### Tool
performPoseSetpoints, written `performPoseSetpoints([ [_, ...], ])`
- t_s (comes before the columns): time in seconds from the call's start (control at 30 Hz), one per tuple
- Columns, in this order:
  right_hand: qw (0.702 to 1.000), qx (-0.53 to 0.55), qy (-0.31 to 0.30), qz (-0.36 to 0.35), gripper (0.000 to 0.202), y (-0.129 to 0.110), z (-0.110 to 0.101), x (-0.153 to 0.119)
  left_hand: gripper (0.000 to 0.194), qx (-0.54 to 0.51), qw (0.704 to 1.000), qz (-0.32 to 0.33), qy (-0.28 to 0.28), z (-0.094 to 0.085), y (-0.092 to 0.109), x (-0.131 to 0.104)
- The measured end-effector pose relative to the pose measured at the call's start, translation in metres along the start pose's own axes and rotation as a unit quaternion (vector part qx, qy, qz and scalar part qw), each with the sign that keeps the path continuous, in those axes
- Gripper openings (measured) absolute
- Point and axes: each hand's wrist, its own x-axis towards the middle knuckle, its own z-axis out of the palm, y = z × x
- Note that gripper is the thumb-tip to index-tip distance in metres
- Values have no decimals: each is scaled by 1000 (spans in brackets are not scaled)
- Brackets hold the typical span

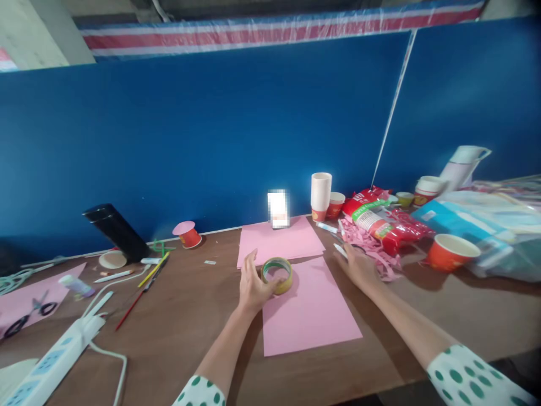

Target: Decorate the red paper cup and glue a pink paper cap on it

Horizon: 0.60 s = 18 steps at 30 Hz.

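My left hand (256, 285) is wrapped round the left side of a roll of yellow tape (284, 285), its thumb inside the ring. The roll lies over the upper left part of a pink sheet (310, 316). Further right, my right hand (359, 269) reaches to the pink paper shreds, with a white pen (340, 250) at its fingertips. Whether the fingers grip the pen is hard to make out. Behind the tape are more pink sheets (279, 242), with a bright blurred-out object (278, 209) standing at their back edge.
To the right are stacked paper cups (321, 194), a red packet (380, 220), an orange cup (452, 252) and a jug (460, 166). On the left: a black bottle (116, 231), a power strip (54, 361), scissors (36, 309), brushes and a pink-topped cup (187, 234). A blue partition (211, 135) stands behind.
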Motion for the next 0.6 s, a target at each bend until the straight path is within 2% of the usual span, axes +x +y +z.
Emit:
performPoseSetpoints([
  [0.17, 1000, 15, 22, 2, 25, 2, 6, 0, 93, -55, 996, -22, -59, -2, 2, -5],
  [0.3, 999, 27, 34, 5, 24, 7, 12, 1, 98, -61, 995, -22, -69, -1, -2, -9],
  [0.37, 999, 32, 40, 5, 23, 9, 13, 1, 92, -57, 996, -3, -66, -2, -4, -9],
  [0.43, 998, 37, 46, 2, 21, 10, 13, 1, 80, -39, 998, 26, -47, -5, -5, -8],
  [0.5, 998, 38, 52, 3, 20, 10, 13, 1, 72, -7, 998, 70, -3, -9, -1, -8],
  [0.6, 997, 36, 62, 5, 19, 8, 13, 1, 68, 21, 985, 155, 71, -14, 18, -13],
])
